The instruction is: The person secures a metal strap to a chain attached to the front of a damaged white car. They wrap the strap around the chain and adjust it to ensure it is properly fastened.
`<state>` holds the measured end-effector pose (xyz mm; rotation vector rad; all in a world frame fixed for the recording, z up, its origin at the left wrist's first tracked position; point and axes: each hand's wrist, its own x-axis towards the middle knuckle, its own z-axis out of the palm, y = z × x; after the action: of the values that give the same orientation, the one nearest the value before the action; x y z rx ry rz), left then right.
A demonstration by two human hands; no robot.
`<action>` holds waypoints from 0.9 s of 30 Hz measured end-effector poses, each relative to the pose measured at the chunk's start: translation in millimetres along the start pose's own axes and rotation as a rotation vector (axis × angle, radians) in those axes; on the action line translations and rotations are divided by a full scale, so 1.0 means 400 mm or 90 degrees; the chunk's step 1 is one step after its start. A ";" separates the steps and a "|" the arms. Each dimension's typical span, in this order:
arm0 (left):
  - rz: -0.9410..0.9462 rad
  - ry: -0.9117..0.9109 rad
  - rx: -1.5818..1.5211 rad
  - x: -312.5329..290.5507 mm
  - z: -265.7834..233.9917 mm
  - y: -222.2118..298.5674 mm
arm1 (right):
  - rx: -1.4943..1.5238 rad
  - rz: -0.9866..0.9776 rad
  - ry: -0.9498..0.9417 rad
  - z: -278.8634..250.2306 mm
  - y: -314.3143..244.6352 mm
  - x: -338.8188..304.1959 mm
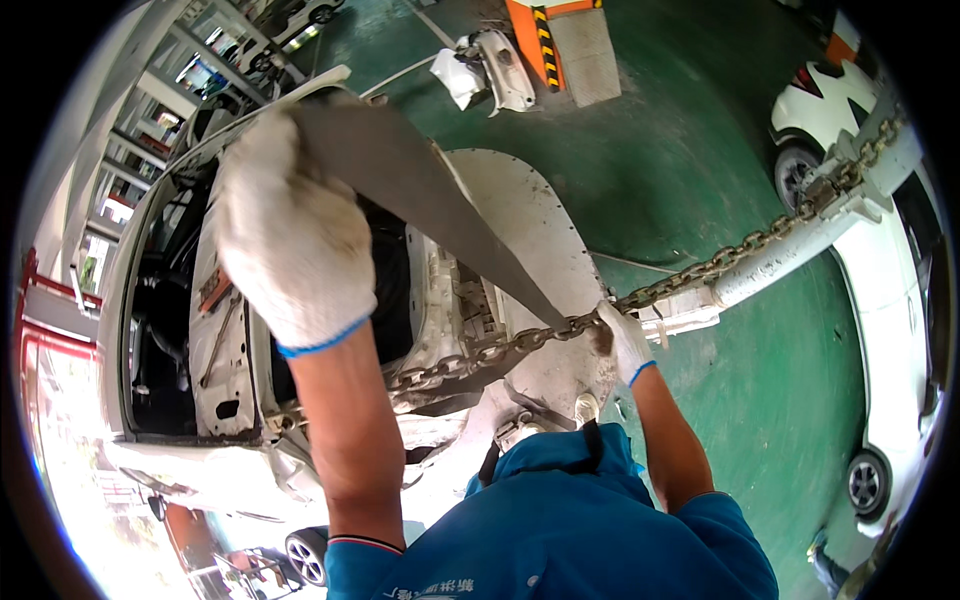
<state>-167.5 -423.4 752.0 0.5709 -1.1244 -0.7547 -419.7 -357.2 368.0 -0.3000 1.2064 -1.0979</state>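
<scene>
My left hand, in a white knit glove, is raised close to the camera and closed at the upper end of a long, flat grey band. The band slants down to the right, its far end meeting a heavy chain; whether it is a strap or a stiff bar I cannot tell. Lower on the right, my gloved right hand is closed round that chain beside the band's end. The chain stretches from the stripped white car body up to a thick grey metal arm.
A pale perforated platform lies under the chain by the car. White cars stand at the right. Loose white body panels lie on the green floor near an orange pillar base at the far side.
</scene>
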 end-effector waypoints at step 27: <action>-0.726 -0.036 0.342 -0.819 -0.675 -0.184 | -0.133 -0.441 -0.222 0.379 -0.557 -0.382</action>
<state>-8.9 -205.7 415.8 1.7233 -0.9937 -1.4390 -397.4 -395.4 674.6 -1.0850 0.9152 -1.4294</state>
